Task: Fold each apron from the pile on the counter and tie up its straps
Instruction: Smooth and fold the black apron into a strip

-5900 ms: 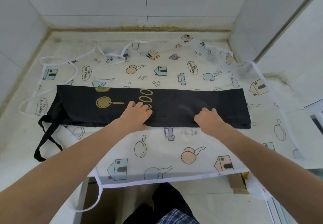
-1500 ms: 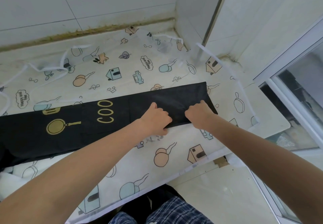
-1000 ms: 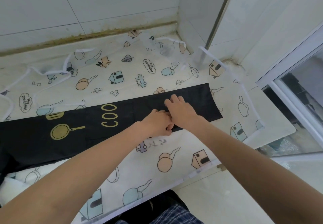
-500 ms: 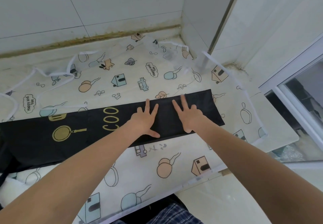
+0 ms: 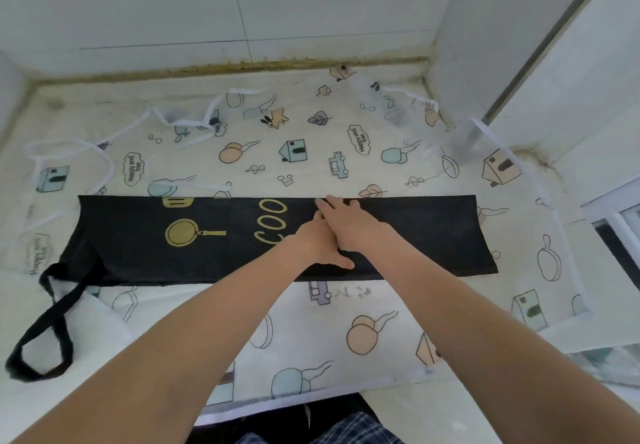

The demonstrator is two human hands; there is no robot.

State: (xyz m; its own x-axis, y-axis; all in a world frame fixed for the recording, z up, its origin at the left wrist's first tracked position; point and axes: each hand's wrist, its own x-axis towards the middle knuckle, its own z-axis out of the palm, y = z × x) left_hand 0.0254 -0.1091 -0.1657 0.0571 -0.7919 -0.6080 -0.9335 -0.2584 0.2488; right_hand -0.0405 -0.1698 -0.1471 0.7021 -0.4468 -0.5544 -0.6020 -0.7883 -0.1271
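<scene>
A black apron with gold pan print lies folded into a long strip across the counter, on top of a spread-out pale apron printed with houses and pans. Its black strap loop trails off the left end. My right hand lies flat on the strip's middle with straight fingers. My left hand rests flat beside and partly under it, thumb out toward the strip's near edge.
White straps of the pale apron curl at the back left of the counter. Tiled walls close the back and right. A window frame stands at the right. The counter's front edge runs just below the pale apron.
Both hands slid left along the black strip from its right part to its middle and came together, the right overlapping the left. The view swung left, showing the strip's left end and strap.
</scene>
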